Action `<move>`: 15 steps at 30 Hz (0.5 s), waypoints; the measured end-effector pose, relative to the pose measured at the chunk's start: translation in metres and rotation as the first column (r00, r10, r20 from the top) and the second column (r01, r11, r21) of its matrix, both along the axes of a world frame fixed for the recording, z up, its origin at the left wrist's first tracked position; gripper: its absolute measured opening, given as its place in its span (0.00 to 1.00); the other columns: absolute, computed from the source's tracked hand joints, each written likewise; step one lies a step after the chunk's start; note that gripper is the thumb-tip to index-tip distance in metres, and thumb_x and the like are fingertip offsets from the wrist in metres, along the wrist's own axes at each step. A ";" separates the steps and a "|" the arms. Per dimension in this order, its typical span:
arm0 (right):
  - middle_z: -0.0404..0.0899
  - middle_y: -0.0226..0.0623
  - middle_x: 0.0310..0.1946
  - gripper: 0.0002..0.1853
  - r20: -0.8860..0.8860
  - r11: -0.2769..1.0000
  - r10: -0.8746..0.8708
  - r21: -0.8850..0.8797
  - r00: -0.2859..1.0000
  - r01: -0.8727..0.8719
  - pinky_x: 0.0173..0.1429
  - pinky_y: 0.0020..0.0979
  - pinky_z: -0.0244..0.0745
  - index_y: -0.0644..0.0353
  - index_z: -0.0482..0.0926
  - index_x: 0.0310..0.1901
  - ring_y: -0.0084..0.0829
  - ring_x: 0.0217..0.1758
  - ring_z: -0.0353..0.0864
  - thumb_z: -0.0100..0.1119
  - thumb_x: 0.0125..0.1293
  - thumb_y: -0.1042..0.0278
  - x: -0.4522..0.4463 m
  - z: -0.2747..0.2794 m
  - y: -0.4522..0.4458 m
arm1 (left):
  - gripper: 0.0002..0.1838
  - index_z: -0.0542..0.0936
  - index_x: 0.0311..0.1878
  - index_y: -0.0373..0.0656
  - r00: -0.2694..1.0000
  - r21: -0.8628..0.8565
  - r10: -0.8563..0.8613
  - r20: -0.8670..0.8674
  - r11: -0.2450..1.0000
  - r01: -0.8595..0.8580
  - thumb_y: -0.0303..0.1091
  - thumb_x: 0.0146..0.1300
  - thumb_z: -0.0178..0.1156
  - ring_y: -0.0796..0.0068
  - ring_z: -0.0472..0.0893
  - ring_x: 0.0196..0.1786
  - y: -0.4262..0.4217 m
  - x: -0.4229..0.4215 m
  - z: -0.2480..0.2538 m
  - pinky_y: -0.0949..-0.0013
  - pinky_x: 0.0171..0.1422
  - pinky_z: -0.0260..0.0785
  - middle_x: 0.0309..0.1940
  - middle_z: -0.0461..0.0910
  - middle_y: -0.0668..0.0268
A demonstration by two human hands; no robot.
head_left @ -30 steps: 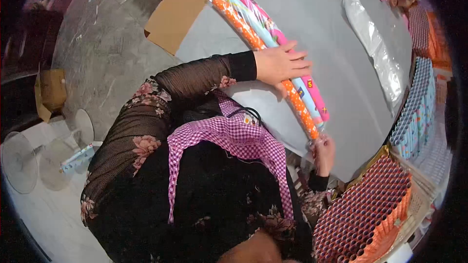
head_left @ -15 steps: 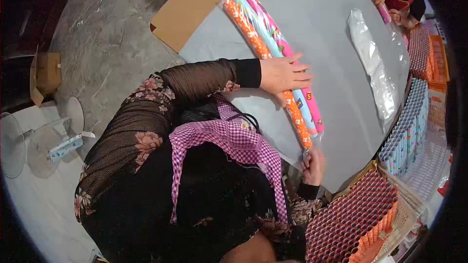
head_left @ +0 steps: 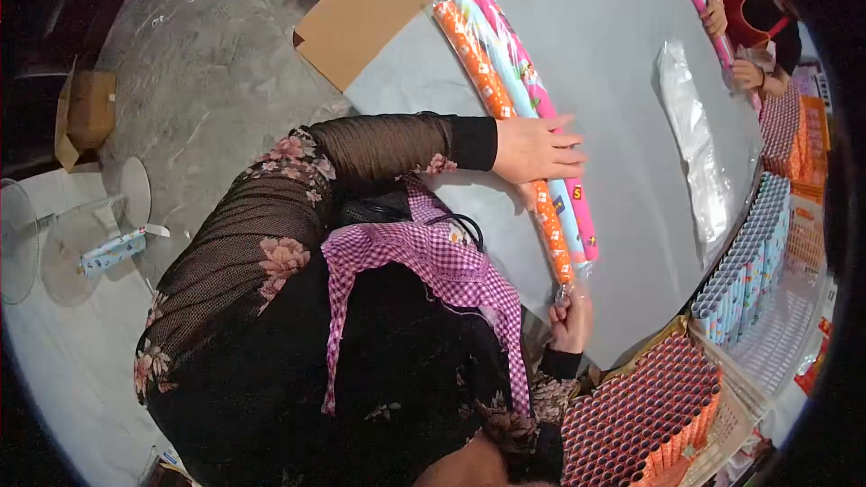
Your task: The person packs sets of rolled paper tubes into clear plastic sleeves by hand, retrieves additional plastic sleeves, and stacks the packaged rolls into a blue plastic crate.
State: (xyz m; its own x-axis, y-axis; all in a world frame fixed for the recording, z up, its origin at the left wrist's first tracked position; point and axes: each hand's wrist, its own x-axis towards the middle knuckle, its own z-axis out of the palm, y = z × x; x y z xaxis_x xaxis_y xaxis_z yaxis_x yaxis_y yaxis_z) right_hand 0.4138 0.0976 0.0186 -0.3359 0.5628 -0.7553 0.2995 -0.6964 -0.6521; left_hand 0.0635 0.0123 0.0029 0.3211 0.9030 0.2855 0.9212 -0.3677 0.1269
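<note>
Left hand spread across the middle of three patterned rolls, right hand pinching clear film at their near end — the rolls slanting lengthwise across the grey worktop, away to the far left

- Rolls: smooth, printed, paper-like faces in orange, pale blue and pink, seen through the wrap.
- Wrap: thin clear plastic, glossy with bright streaks, crinkled where the right hand pinches its end.
- Plastic sleeves: whitish, see-through film, shiny and creased.
- Bench: smooth grey top, mostly matt; exact material unclear.
- Flap: brown cardboard, flat and matt.
- Box: matt brown cardboard.
- Sleeve: sheer black mesh cloth with flower patterns, the cuff denser and matt.
- Checked cloth: soft, matt woven fabric.
- Floor: mottled grey, rough-looking, concrete-like.
- Basket: pale openwork plastic.
</note>
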 end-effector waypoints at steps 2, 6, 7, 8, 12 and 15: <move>0.62 0.20 0.17 0.08 -0.062 0.992 -0.061 -0.111 0.996 0.054 0.19 0.21 0.48 0.51 0.70 0.32 0.15 0.13 0.55 0.55 0.70 0.65 -0.002 0.001 0.002 | 0.54 0.67 0.69 0.42 1.000 0.014 0.010 -0.018 1.000 -0.009 0.73 0.45 0.61 0.57 0.61 0.74 0.000 0.001 -0.003 0.42 0.77 0.45 0.69 0.66 0.60; 0.57 0.17 0.18 0.10 -0.090 0.886 -0.240 -0.426 0.967 0.180 0.20 0.21 0.47 0.50 0.68 0.32 0.13 0.14 0.51 0.45 0.75 0.67 -0.003 -0.001 0.016 | 0.52 0.68 0.67 0.42 1.000 0.054 -0.003 0.001 0.999 0.003 0.76 0.50 0.56 0.56 0.62 0.73 0.000 0.000 -0.003 0.42 0.76 0.48 0.66 0.68 0.60; 0.57 0.18 0.16 0.09 -0.083 0.882 -0.263 -0.425 0.961 0.205 0.19 0.22 0.46 0.51 0.69 0.32 0.14 0.13 0.51 0.50 0.73 0.65 -0.004 -0.001 0.016 | 0.52 0.68 0.67 0.42 1.000 0.055 -0.001 0.004 0.999 0.001 0.76 0.50 0.56 0.56 0.62 0.73 0.000 0.000 -0.003 0.42 0.76 0.48 0.66 0.68 0.59; 0.57 0.19 0.15 0.10 -0.076 0.876 -0.286 -0.425 0.955 0.229 0.18 0.24 0.44 0.51 0.69 0.32 0.16 0.11 0.51 0.55 0.72 0.62 -0.005 0.000 0.015 | 0.52 0.69 0.67 0.42 1.000 0.055 0.002 0.007 0.999 -0.002 0.76 0.50 0.56 0.56 0.63 0.73 0.000 0.000 -0.002 0.42 0.76 0.48 0.66 0.68 0.59; 0.59 0.20 0.16 0.09 -0.077 0.998 0.055 0.035 0.996 -0.053 0.19 0.23 0.47 0.52 0.71 0.33 0.16 0.13 0.54 0.57 0.71 0.63 -0.007 0.012 -0.012 | 0.54 0.67 0.69 0.43 1.000 -0.007 0.006 0.000 1.000 -0.006 0.74 0.45 0.60 0.57 0.62 0.73 0.003 0.001 -0.003 0.44 0.77 0.48 0.68 0.67 0.60; 0.65 0.21 0.19 0.06 0.033 0.987 0.116 0.107 0.993 -0.119 0.20 0.22 0.52 0.55 0.73 0.36 0.15 0.16 0.57 0.58 0.69 0.67 -0.008 0.007 -0.012 | 0.54 0.67 0.69 0.43 1.000 0.026 -0.008 0.029 1.000 0.007 0.73 0.45 0.61 0.56 0.62 0.73 0.001 0.001 -0.004 0.44 0.76 0.48 0.68 0.67 0.59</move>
State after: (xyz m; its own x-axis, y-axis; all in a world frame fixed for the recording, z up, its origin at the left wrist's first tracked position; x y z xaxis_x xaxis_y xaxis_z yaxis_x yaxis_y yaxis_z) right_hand 0.4055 0.0858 0.0255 -0.3850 0.5998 -0.7014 0.3934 -0.5809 -0.7126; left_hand 0.0641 0.0131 -0.0013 0.3187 0.8929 0.3180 0.9145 -0.3778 0.1444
